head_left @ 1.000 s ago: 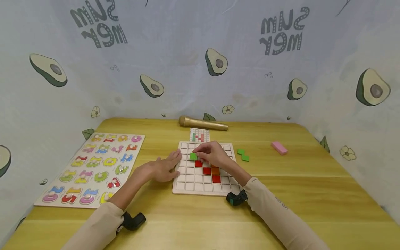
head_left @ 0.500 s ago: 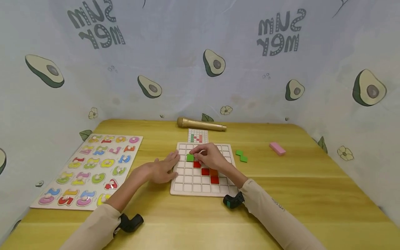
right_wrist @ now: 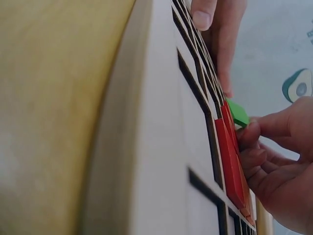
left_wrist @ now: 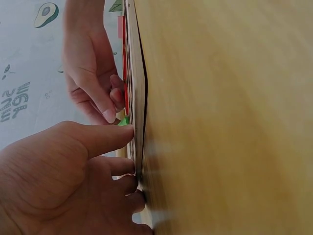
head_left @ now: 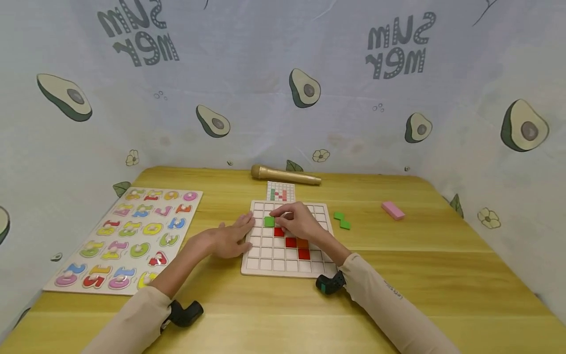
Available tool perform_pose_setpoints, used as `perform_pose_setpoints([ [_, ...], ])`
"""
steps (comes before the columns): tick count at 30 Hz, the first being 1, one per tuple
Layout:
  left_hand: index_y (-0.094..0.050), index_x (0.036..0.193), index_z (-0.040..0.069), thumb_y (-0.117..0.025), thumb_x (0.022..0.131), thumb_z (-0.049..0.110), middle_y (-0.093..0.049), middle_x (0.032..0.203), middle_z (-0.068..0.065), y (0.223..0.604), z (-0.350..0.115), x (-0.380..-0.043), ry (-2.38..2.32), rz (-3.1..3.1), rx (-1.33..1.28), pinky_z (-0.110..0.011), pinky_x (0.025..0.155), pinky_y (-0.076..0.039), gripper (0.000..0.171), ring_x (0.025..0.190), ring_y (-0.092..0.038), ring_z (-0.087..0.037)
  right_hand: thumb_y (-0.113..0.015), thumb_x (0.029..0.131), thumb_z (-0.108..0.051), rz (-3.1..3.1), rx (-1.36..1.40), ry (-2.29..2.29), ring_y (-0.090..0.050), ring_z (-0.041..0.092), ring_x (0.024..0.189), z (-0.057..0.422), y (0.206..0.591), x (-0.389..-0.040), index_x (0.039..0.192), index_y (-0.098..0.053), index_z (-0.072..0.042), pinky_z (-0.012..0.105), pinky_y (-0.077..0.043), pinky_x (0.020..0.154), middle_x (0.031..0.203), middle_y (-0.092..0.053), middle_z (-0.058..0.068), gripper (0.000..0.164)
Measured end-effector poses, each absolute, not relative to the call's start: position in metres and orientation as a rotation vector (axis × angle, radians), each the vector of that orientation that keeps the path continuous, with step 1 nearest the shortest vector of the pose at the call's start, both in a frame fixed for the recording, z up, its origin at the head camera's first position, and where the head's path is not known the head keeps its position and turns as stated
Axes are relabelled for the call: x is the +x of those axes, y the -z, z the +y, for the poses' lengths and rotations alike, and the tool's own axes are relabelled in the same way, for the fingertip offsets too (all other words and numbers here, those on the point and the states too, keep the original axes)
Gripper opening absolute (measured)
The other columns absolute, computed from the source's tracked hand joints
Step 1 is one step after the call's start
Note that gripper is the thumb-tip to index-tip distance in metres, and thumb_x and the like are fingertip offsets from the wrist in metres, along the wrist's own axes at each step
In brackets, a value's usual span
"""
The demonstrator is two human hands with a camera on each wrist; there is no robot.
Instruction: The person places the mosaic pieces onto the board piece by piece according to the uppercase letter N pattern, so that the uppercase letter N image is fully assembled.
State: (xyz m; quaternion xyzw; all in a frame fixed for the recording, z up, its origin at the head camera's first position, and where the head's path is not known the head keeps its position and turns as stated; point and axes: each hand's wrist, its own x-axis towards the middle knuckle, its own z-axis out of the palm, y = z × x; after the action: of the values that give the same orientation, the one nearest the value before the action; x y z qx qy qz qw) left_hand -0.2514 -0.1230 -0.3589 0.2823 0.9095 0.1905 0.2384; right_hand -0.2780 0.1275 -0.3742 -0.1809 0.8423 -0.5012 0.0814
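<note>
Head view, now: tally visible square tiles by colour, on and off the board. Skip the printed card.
Green tiles: 3
Red tiles: 3
Orange tile: 1
Total: 7 visible; the right hand may hide more.

Your yellow, wood-grained tabletop (head_left: 424, 275) is smooth and softly glossy. The pale, square, gridded board (head_left: 267, 265) looks like matt wood, the small, square, green tile (head_left: 269, 222) smooth. Near the far edge, the long gold microphone (head_left: 286, 175) has a metallic-looking sheen. Your beige sleeves (head_left: 389, 306) are matt cloth.
</note>
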Motion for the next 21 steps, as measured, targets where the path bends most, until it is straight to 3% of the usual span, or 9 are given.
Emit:
perform_pose_setpoints([
  [8,-0.007,0.174,0.007,-0.050,0.114,0.039,0.007,0.182,-0.011,0.382,-0.128,-0.267,-0.503,2.518,0.774,-0.071,0.128,-0.004,0.080,0.168,0.002,-0.029,-0.068,0.104,0.000,2.525,-0.541,1.461,-0.057,0.014,0.066,0.126,0.372,-0.279,0.127,-0.077,0.003,0.023,-0.048,0.058,0.094,-0.070,0.014,0.025],
  [11,-0.006,0.174,0.006,-0.049,0.115,0.039,0.007,0.182,-0.012,0.379,-0.128,-0.267,-0.510,2.512,0.780,-0.072,0.128,-0.004,0.080,0.168,0.003,-0.031,-0.067,0.105,0.000,2.532,-0.564,1.445,-0.057,0.013,0.067,0.126,0.372,-0.280,0.127,-0.077,0.003,0.023,-0.048,0.059,0.103,-0.068,0.014,0.025],
  [18,-0.004,0.175,0.015,-0.048,0.114,0.044,0.010,0.181,-0.001,0.388,-0.128,-0.271,-0.471,2.526,0.739,-0.065,0.131,-0.004,0.081,0.167,0.006,-0.018,-0.068,0.104,-0.001,2.617,-0.719,1.299,-0.057,0.011,0.069,0.129,0.374,-0.279,0.129,-0.076,0.005,0.023,-0.047,0.063,0.127,-0.070,0.023,0.027],
  [21,-0.005,0.175,0.012,-0.049,0.114,0.042,0.009,0.182,-0.004,0.388,-0.128,-0.270,-0.475,2.534,0.754,-0.067,0.130,-0.005,0.081,0.168,0.004,-0.021,-0.068,0.105,-0.001,2.638,-0.773,1.255,-0.057,0.011,0.073,0.129,0.373,-0.280,0.130,-0.075,0.006,0.023,-0.049,0.067,0.133,-0.069,0.024,0.027],
])
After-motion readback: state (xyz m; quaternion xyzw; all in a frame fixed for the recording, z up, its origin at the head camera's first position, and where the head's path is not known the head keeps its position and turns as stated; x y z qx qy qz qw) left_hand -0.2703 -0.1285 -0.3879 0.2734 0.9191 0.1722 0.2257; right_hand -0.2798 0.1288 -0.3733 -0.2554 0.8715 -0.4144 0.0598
